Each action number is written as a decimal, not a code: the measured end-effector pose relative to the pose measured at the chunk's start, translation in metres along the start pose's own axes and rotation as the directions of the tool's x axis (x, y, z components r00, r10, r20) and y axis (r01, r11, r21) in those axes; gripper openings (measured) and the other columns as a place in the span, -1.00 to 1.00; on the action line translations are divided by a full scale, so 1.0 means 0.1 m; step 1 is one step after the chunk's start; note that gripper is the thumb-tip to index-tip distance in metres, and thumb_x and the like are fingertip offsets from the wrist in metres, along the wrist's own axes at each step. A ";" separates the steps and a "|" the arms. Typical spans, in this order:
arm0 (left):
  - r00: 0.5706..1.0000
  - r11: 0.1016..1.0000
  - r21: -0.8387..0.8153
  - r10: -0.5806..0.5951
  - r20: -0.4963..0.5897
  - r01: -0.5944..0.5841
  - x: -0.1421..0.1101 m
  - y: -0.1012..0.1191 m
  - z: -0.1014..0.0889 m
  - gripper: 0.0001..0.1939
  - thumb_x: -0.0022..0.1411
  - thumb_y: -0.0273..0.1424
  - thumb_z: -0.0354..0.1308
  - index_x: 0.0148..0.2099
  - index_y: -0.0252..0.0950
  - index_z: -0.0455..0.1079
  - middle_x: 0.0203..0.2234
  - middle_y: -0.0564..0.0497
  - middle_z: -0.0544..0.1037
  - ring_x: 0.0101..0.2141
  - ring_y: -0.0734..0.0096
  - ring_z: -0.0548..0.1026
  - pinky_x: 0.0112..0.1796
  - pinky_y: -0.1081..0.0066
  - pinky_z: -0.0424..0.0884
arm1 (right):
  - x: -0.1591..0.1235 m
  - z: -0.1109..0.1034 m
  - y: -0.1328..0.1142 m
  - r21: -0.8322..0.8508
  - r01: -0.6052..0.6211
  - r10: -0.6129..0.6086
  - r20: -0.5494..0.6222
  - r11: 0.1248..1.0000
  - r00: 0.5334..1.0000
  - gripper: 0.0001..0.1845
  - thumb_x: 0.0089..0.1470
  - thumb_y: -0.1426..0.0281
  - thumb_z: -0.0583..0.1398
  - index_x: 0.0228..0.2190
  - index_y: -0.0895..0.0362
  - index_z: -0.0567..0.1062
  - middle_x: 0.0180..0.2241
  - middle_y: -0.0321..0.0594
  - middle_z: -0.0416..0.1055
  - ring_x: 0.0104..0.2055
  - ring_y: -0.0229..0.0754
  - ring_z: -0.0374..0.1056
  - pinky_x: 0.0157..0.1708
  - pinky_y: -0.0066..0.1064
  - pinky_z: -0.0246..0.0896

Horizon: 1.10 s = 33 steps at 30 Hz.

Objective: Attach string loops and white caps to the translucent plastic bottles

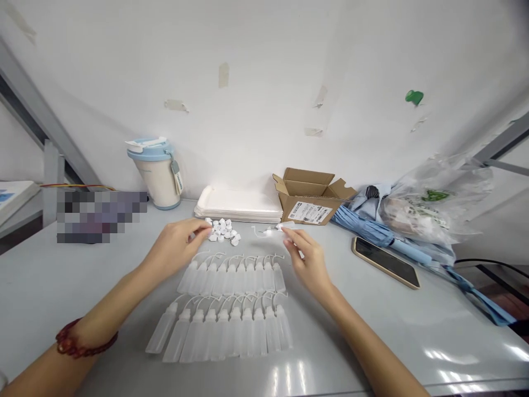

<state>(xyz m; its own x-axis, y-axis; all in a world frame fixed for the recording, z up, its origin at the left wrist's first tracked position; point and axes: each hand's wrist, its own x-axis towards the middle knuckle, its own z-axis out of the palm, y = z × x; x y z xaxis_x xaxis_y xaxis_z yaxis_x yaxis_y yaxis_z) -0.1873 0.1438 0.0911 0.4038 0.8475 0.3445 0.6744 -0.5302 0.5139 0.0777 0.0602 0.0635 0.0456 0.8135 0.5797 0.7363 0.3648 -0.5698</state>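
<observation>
Two rows of translucent plastic squeeze bottles [231, 278] lie side by side on the grey table [413, 336], each with a thin curved white tube at its top. A second row [219, 331] lies nearer to me. My left hand [177, 242] sits just beyond the rows, its fingertips against a small pile of white caps [222, 230]; whether they pinch one is hidden. My right hand [308, 256] pinches a small white piece [285, 226] between its fingertips, and a thin white tube [260, 232] runs left from it.
Along the back wall stand a blue-lidded tumbler [155, 176], a stack of white paper trays [237, 205] and an open cardboard box [309, 197]. To the right lie a phone [386, 262], a blue folded umbrella [363, 231] and a plastic bag [433, 204].
</observation>
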 end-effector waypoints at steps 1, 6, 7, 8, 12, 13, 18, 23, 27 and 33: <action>1.000 0.999 0.039 -0.018 -0.004 0.018 0.02 -0.06 0.00 -0.70 0.22 -0.25 -0.06 -0.25 -0.28 0.43 -0.31 -0.04 0.58 -0.35 0.26 0.47 -0.32 0.34 0.32 | 0.02 -0.01 0.06 -0.015 -0.023 0.023 0.004 1.000 1.000 -0.68 0.18 0.45 0.02 -0.09 0.16 0.47 -0.22 -0.08 0.43 -0.26 -0.16 0.36 -0.29 -0.35 0.27; 0.996 0.997 0.083 -0.007 0.085 -0.001 0.04 -0.18 0.12 -0.68 0.22 -0.25 -0.09 -0.23 -0.29 0.43 -0.25 -0.08 0.55 -0.32 0.24 0.47 -0.30 0.34 0.34 | 0.10 -0.03 0.32 -0.055 -0.154 0.158 0.066 0.986 0.985 -0.68 0.10 0.45 0.05 -0.15 0.17 0.51 -0.20 -0.08 0.48 -0.30 -0.17 0.37 -0.31 -0.35 0.28; 0.996 0.996 0.087 0.000 0.094 -0.008 0.04 -0.18 0.14 -0.68 0.22 -0.26 -0.09 -0.22 -0.30 0.43 -0.24 -0.09 0.55 -0.31 0.25 0.47 -0.29 0.34 0.35 | 0.11 -0.04 0.36 -0.066 -0.183 0.187 0.070 0.981 0.980 -0.68 0.07 0.46 0.06 -0.17 0.18 0.51 -0.20 -0.09 0.48 -0.31 -0.18 0.37 -0.30 -0.35 0.28; 0.995 0.996 0.090 0.004 0.097 -0.012 0.04 -0.19 0.16 -0.68 0.22 -0.26 -0.09 -0.20 -0.30 0.43 -0.23 -0.09 0.54 -0.31 0.25 0.47 -0.28 0.34 0.35 | 0.11 -0.04 0.39 -0.079 -0.205 0.210 0.072 0.976 0.975 -0.69 0.06 0.47 0.07 -0.18 0.19 0.51 -0.20 -0.10 0.49 -0.32 -0.19 0.37 -0.30 -0.35 0.28; 0.993 0.995 0.097 0.024 0.114 -0.035 0.03 -0.20 0.21 -0.66 0.22 -0.28 -0.08 -0.14 -0.31 0.45 -0.18 -0.11 0.52 -0.27 0.22 0.47 -0.23 0.32 0.37 | 0.13 -0.05 0.49 -0.122 -0.229 0.240 0.082 0.966 0.967 -0.69 0.01 0.49 0.08 -0.20 0.19 0.51 -0.22 -0.11 0.51 -0.34 -0.20 0.38 -0.31 -0.36 0.29; 0.992 0.994 0.096 0.030 0.122 -0.042 0.03 -0.20 0.22 -0.66 0.22 -0.28 -0.08 -0.14 -0.30 0.46 -0.17 -0.11 0.52 -0.26 0.22 0.47 -0.22 0.31 0.37 | 0.13 -0.05 0.51 -0.133 -0.227 0.239 0.086 0.965 0.967 -0.69 0.00 0.50 0.08 -0.21 0.19 0.51 -0.23 -0.11 0.51 -0.34 -0.20 0.38 -0.31 -0.36 0.29; 0.987 0.994 0.071 0.073 0.141 -0.084 0.04 -0.21 0.22 -0.67 0.23 -0.29 -0.07 -0.20 -0.27 0.50 -0.21 -0.08 0.54 -0.26 0.23 0.48 -0.19 0.32 0.37 | 0.11 -0.07 0.56 -0.199 -0.163 0.191 0.127 0.966 0.973 -0.68 -0.01 0.55 0.07 -0.22 0.20 0.51 -0.23 -0.09 0.49 -0.32 -0.17 0.38 -0.26 -0.32 0.28; 0.989 0.995 0.043 0.083 0.123 -0.089 0.04 -0.21 0.22 -0.69 0.22 -0.30 -0.06 -0.22 -0.24 0.51 -0.24 -0.06 0.55 -0.27 0.24 0.49 -0.19 0.32 0.38 | 0.11 -0.10 0.62 -0.257 -0.102 0.151 0.177 0.961 0.973 -0.66 0.00 0.59 0.06 -0.21 0.18 0.51 -0.22 -0.09 0.45 -0.28 -0.15 0.37 -0.28 -0.34 0.29; 0.988 0.997 0.041 0.063 0.138 -0.069 0.04 -0.22 0.22 -0.69 0.21 -0.29 -0.05 -0.23 -0.24 0.51 -0.22 -0.07 0.55 -0.24 0.21 0.49 -0.18 0.31 0.38 | 0.11 -0.10 0.66 -0.320 -0.092 0.163 0.203 0.943 0.965 -0.68 0.02 0.59 0.08 -0.20 0.17 0.51 -0.19 -0.09 0.44 -0.31 -0.17 0.37 -0.29 -0.36 0.28; 0.984 0.996 0.082 0.011 0.178 -0.026 0.03 -0.21 0.21 -0.66 0.19 -0.30 -0.07 -0.16 -0.27 0.49 -0.19 -0.08 0.57 -0.24 0.19 0.50 -0.20 0.30 0.38 | 0.11 -0.09 0.62 -0.416 -0.076 0.186 0.230 0.906 0.955 -0.73 0.07 0.52 0.14 -0.18 0.15 0.51 -0.15 -0.09 0.41 -0.32 -0.16 0.39 -0.27 -0.37 0.27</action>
<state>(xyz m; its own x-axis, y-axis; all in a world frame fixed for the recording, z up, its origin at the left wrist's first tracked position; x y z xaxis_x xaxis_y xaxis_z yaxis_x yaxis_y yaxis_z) -0.1867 0.1580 0.0651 0.5148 0.8324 0.2053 0.7121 -0.5485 0.4383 0.1302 0.0876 0.0395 0.0250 0.9491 0.3139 0.9446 0.0804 -0.3182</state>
